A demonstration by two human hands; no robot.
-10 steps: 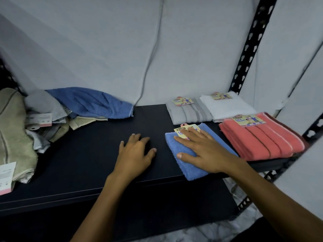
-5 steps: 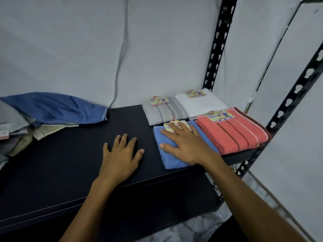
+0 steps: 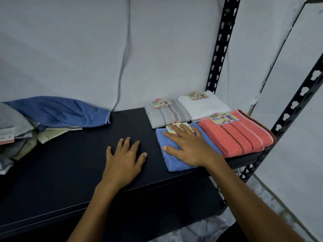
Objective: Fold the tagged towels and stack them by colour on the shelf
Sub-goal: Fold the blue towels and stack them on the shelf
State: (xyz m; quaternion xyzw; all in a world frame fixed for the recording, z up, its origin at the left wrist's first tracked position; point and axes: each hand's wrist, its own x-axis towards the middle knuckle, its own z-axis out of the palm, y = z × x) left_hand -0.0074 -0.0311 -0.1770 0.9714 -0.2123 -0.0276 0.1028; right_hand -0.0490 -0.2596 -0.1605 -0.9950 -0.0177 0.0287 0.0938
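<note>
- The right hand (image 3: 189, 147) lies flat, fingers spread, on the folded blue towel (image 3: 176, 154), pressing it down rather than gripping it; fingertips overlap its paper tag (image 3: 172, 127), likely to settle the fold so it stays square.
- The left hand (image 3: 125, 158) rests palm-down and empty on the bare shelf (image 3: 70, 163), just left of the blue towel and not touching it, probably as a brace.
- The blue towel sits at the shelf's front edge, touching the folded coral towels (image 3: 237, 135) on its right, with a grey striped towel (image 3: 167, 113) and a white towel (image 3: 203, 106) behind; each colour has its own spot, tags facing up.
- At the far left, a heap of unfolded towels (image 3: 22, 130) waits, a loose darker blue towel (image 3: 59, 110) draped on top.
- Judging by that heap, much folding remains; the next reach is probably leftward.
</note>
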